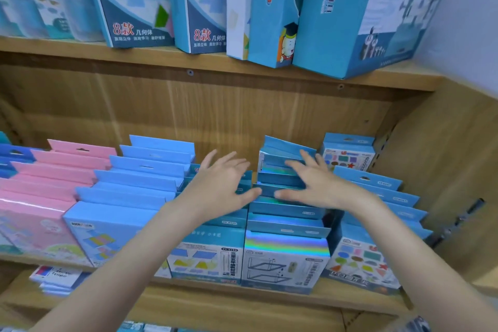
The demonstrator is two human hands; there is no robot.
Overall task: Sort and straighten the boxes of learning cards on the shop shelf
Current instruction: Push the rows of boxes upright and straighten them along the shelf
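Rows of card boxes stand front to back on the wooden middle shelf (269, 302). My left hand (221, 186) hovers with spread fingers over the row of teal boxes (207, 259) printed with solid shapes. My right hand (315, 183) lies flat with straight fingers on the tops of the row of holographic-striped boxes (285, 256). Neither hand grips anything. The boxes at the back of that row (283, 151) lean unevenly. To the left stand a light blue row (134, 191) and a pink row (43, 191); to the right a row with coloured shapes (361, 261).
The upper shelf (161, 56) carries tall blue boxes (350, 8) leaning left. The cabinet's wooden side wall (444, 170) closes the shelf on the right. A lower shelf holds flat card packs (56, 277) at the left.
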